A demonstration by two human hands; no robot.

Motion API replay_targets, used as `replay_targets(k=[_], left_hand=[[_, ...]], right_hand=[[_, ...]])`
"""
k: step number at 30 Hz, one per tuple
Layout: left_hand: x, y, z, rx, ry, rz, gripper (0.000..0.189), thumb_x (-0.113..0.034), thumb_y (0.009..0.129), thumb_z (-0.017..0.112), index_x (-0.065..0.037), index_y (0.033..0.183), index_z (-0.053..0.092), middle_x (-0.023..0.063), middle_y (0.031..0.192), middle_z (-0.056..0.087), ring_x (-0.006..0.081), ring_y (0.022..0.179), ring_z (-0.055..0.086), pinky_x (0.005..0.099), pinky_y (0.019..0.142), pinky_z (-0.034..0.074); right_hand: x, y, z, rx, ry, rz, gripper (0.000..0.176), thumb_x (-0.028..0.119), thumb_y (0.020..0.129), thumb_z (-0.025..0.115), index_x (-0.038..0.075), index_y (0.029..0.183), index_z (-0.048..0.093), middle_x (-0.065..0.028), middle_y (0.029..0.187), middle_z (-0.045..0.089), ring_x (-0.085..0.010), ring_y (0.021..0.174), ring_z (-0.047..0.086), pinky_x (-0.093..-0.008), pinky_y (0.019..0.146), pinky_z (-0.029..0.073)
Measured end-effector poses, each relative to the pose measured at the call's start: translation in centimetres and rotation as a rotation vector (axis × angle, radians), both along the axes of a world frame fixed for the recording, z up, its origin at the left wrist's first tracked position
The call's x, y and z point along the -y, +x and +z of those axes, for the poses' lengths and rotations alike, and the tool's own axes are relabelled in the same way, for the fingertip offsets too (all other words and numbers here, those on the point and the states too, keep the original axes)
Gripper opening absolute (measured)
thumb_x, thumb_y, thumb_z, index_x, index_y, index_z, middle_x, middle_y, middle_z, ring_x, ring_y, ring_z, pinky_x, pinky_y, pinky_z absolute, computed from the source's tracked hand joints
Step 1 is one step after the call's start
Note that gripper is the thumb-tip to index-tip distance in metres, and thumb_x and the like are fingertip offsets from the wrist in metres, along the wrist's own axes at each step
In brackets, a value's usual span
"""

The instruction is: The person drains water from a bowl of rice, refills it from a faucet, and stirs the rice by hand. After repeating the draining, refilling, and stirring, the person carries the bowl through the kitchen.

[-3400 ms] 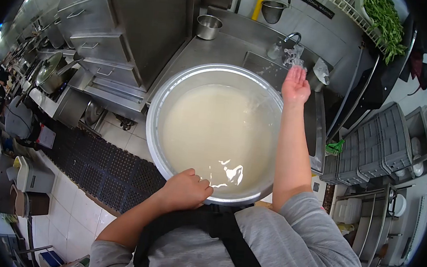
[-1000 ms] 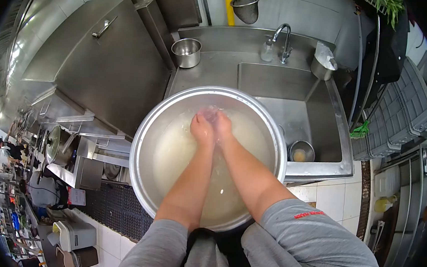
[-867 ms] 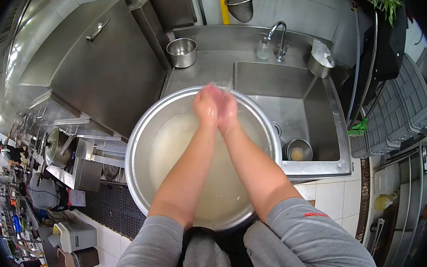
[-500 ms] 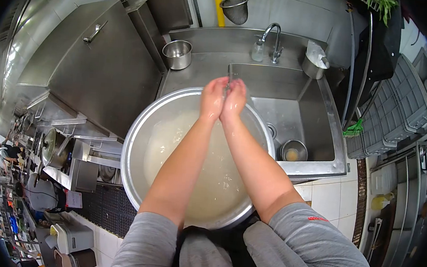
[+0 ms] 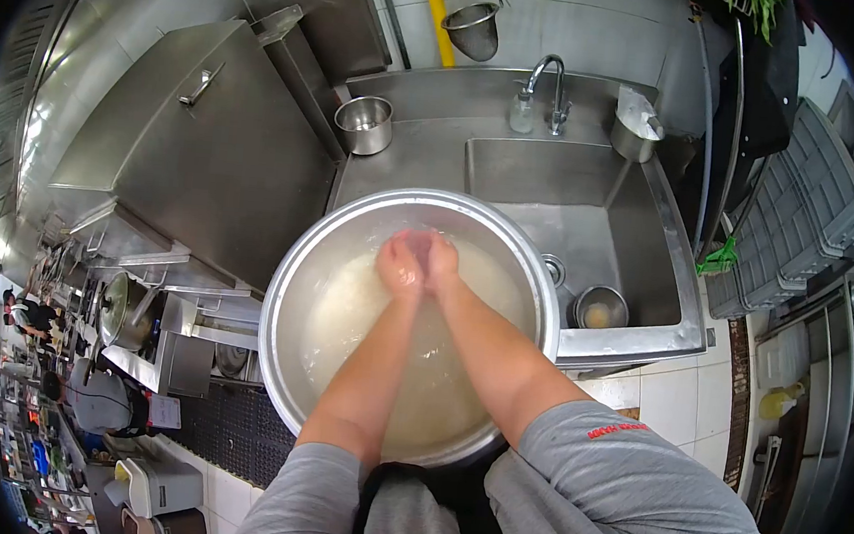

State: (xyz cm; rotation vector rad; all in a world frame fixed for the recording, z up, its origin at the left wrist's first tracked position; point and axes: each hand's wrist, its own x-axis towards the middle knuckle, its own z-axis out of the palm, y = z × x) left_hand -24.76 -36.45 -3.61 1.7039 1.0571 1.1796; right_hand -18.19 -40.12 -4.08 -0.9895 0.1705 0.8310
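A wide metal basin [image 5: 290,286] in front of me holds cloudy, whitish water [image 5: 407,391] with a paler patch toward its left side. Inside it, near the far wall, my left hand [image 5: 402,268] and my right hand [image 5: 438,262] are pressed side by side in a cupped shape, wet, at about the water's level. Their fingers curl inward and are closed together. What lies between the palms, if anything, is hidden from this angle.
Behind and right of the basin is a steel sink [image 5: 561,222] with a faucet [image 5: 551,91] and a soap bottle [image 5: 521,112]. A small bowl [image 5: 599,308] sits in the sink. A metal pot [image 5: 364,125] stands on the left counter; a strainer [image 5: 472,32] hangs above. At left is a steel cabinet [image 5: 196,148].
Both hands, still together, have come down and back from above the basin's far rim into the basin, at about the water's level. The view has shifted slightly.
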Motion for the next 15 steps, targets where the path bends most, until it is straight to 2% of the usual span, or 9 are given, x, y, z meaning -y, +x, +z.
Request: replay_targets(k=[2, 3, 4, 6, 9, 10, 12, 13, 15], left_hand=[[2.8, 3.6, 5.5, 0.228, -0.266, -0.092, 0.027, -0.016, 0.094, 0.051, 0.002, 0.101, 0.071, 0.0138, 0.094, 0.071, 0.0196, 0.085, 0.066, 0.032, 0.079, 0.051], [3.6, 4.8, 8.3, 0.394, -0.318, -0.186, 0.029, -0.018, 0.096, 0.052, 0.004, 0.1, 0.07, 0.01, 0.094, 0.071, 0.0157, 0.087, 0.065, 0.0293, 0.078, 0.051], [4.4, 5.8, 11.7, 0.349, -0.278, -0.271, 0.029, -0.018, 0.096, 0.052, 0.003, 0.101, 0.07, 0.0094, 0.094, 0.071, 0.0157, 0.086, 0.065, 0.0292, 0.078, 0.051], [5.4, 8.1, 16.1, 0.233, -0.172, -0.443, 0.03, -0.02, 0.096, 0.052, 0.002, 0.105, 0.07, 0.0102, 0.094, 0.071, 0.0174, 0.086, 0.066, 0.0304, 0.078, 0.051], [6.9, 11.0, 17.9, -0.143, 0.115, -0.693, 0.041, -0.03, 0.097, 0.052, 0.003, 0.118, 0.065, 0.0193, 0.107, 0.069, 0.0259, 0.099, 0.066, 0.0351, 0.089, 0.049], [6.7, 11.5, 16.6, -0.137, 0.113, -0.685, 0.041, -0.03, 0.097, 0.052, 0.003, 0.118, 0.065, 0.0193, 0.107, 0.069, 0.0259, 0.099, 0.066, 0.0351, 0.089, 0.049], [6.4, 11.9, 13.7, -0.348, -0.023, -0.744, 0.052, -0.036, 0.097, 0.051, 0.001, 0.133, 0.053, 0.0253, 0.129, 0.058, 0.035, 0.122, 0.055, 0.04, 0.102, 0.042], [6.0, 11.3, 13.3, -0.345, -0.023, -0.744, 0.052, -0.036, 0.097, 0.051, 0.001, 0.133, 0.053, 0.0253, 0.129, 0.058, 0.035, 0.122, 0.055, 0.04, 0.102, 0.042], [3.6, 8.2, 13.1, -0.596, 0.341, -0.561, 0.06, -0.039, 0.095, 0.053, -0.004, 0.142, 0.043, 0.023, 0.146, 0.043, 0.0375, 0.138, 0.037, 0.0444, 0.111, 0.032]], right_hand=[[-1.1, 2.1, -0.1, -0.244, 0.443, -0.007, 0.03, 0.025, 0.099, 0.048, 0.003, 0.102, 0.068, -0.0106, 0.096, 0.069, -0.0246, 0.088, 0.066, -0.0382, 0.084, 0.051], [-0.5, 2.6, 2.3, -0.26, 0.582, -0.016, 0.03, 0.025, 0.099, 0.047, 0.003, 0.105, 0.066, -0.0099, 0.101, 0.068, -0.0246, 0.092, 0.065, -0.0382, 0.087, 0.05], [0.7, 3.4, 6.1, -0.269, 0.721, -0.027, 0.03, 0.025, 0.098, 0.047, 0.004, 0.109, 0.064, -0.0093, 0.106, 0.067, -0.0245, 0.097, 0.064, -0.0381, 0.09, 0.049], [3.1, 5.4, 11.8, -0.056, 0.719, -0.204, 0.034, 0.03, 0.098, 0.044, 0.005, 0.111, 0.063, -0.0086, 0.11, 0.065, -0.024, 0.103, 0.062, -0.0372, 0.094, 0.047], [5.0, 8.4, 12.6, -0.015, 0.713, -0.375, 0.037, 0.032, 0.098, 0.043, 0.004, 0.114, 0.061, -0.0103, 0.111, 0.065, -0.0246, 0.104, 0.062, -0.038, 0.095, 0.047], [5.8, 8.4, 12.2, -0.038, 0.618, -0.423, 0.037, 0.029, 0.098, 0.045, 0.003, 0.119, 0.059, -0.0116, 0.115, 0.064, -0.025, 0.107, 0.06, -0.0379, 0.096, 0.046], [5.8, 8.2, 11.7, -0.056, 0.52, -0.468, 0.037, 0.026, 0.097, 0.047, 0.002, 0.123, 0.057, -0.0129, 0.119, 0.062, -0.0254, 0.11, 0.059, -0.0378, 0.097, 0.045], [5.2, 8.2, 11.5, -0.022, 0.353, -0.565, 0.039, 0.025, 0.096, 0.048, 0.001, 0.126, 0.054, -0.0142, 0.123, 0.06, -0.0259, 0.114, 0.057, -0.038, 0.097, 0.045], [4.5, 8.3, 11.0, 0.006, 0.19, -0.665, 0.041, 0.023, 0.095, 0.05, 0.0, 0.13, 0.052, -0.0155, 0.127, 0.058, -0.0264, 0.118, 0.054, -0.0383, 0.097, 0.044]])
